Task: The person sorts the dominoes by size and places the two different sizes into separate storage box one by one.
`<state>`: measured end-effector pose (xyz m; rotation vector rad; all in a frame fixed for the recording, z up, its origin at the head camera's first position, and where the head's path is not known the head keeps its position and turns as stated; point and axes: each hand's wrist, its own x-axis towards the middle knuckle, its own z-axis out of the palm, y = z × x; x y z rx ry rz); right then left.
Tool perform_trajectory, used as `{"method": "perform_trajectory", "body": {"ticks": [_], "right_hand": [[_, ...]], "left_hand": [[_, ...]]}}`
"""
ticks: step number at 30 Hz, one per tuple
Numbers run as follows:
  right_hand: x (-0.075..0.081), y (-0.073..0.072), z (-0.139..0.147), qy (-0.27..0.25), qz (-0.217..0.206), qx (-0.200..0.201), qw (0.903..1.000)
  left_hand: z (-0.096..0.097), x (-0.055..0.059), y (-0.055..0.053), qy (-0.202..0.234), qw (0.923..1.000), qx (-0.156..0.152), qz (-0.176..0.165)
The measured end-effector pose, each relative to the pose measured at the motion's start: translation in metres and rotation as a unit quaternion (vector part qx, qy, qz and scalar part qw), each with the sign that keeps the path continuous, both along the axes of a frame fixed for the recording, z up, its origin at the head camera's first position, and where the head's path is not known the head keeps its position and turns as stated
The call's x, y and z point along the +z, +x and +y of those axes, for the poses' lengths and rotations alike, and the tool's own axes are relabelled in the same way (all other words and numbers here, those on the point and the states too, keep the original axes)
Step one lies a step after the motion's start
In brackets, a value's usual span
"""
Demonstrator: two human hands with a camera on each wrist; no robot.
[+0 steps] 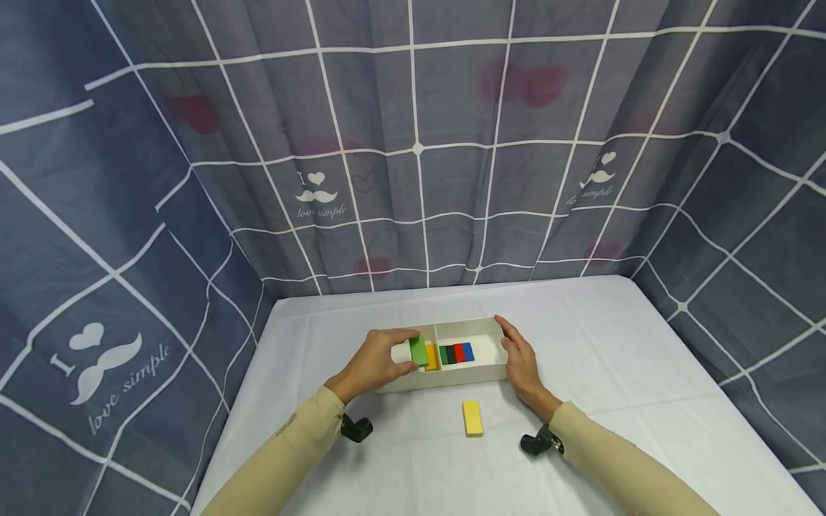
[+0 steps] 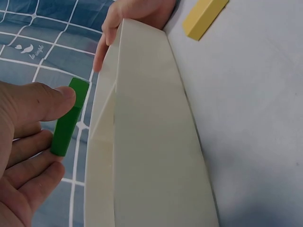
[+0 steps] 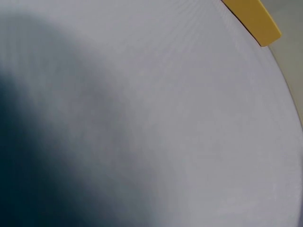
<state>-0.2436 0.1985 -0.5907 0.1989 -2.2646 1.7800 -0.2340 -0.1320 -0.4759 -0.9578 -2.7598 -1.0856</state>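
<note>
My left hand [image 1: 381, 362] pinches a green block [image 1: 419, 351] between thumb and fingers, above the left compartment of a long white divided box [image 1: 413, 382]. In the left wrist view the green block [image 2: 71, 116] is upright and tilted, clear of the box wall [image 2: 151, 118]. An orange-yellow block [image 1: 432, 357] lies in that compartment beside the divider. My right hand [image 1: 524, 365] grips the box's right end, fingers along the far side. Inside the right compartment, several small blocks [image 1: 456, 353] in green, black, red and blue lie in a row.
A yellow block [image 1: 472, 418] lies on the white tablecloth [image 1: 413, 466] in front of the box, between the forearms. Dark checked curtains [image 1: 361, 100] hang behind the table and on both sides. The right wrist view shows mostly cloth and a dark blur.
</note>
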Motion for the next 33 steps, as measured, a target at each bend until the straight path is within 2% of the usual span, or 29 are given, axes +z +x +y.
{"method": "perform_trajectory", "body": {"ticks": [19, 27, 33], "right_hand": [[-0.002, 0.0, -0.001, 0.004, -0.002, 0.0, 1.0], [-0.003, -0.001, -0.001, -0.006, 0.014, 0.001, 0.9999], [-0.003, -0.001, -0.001, -0.006, 0.014, 0.003, 0.9999]], "left_hand": [[-0.002, -0.016, -0.02, -0.038, 0.9978, -0.019, -0.05], [-0.001, -0.022, -0.027, -0.071, 0.9959, -0.014, -0.053], [0.001, -0.027, -0.032, -0.081, 0.9948, -0.024, -0.057]]}}
